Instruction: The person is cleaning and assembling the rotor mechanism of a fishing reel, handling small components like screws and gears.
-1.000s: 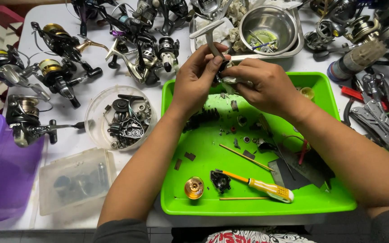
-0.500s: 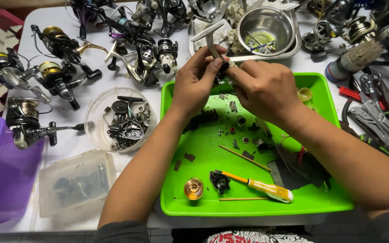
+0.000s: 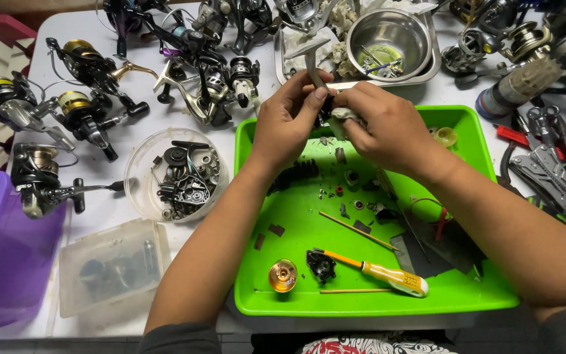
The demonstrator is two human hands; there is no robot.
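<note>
over a bright green plastic tray (image 3: 266,305) on a white counter (image 3: 109,210), a person's left hand (image 3: 289,121) pinches a small dark metal reel part (image 3: 324,118) with a pale grey stem sticking up, fingers closed narrow around it, while the right hand (image 3: 388,131) presses a wad of off-white cloth (image 3: 343,117) against the same piece at the tray's far edge. the part sits almost hidden between the two hands, so its exact shape cannot be told. the risk, by the look of it: a slip of the cloth could flick the piece down among the tiny washers and screws (image 3: 345,196) scattered on the tray, or out toward the stainless steel bowl (image 3: 391,39) just beyond. a yellow-handled screwdriver (image 3: 378,274) and a gold spool cap (image 3: 283,275) lie loose near the front rim, easily nudged by a forearm.
</note>
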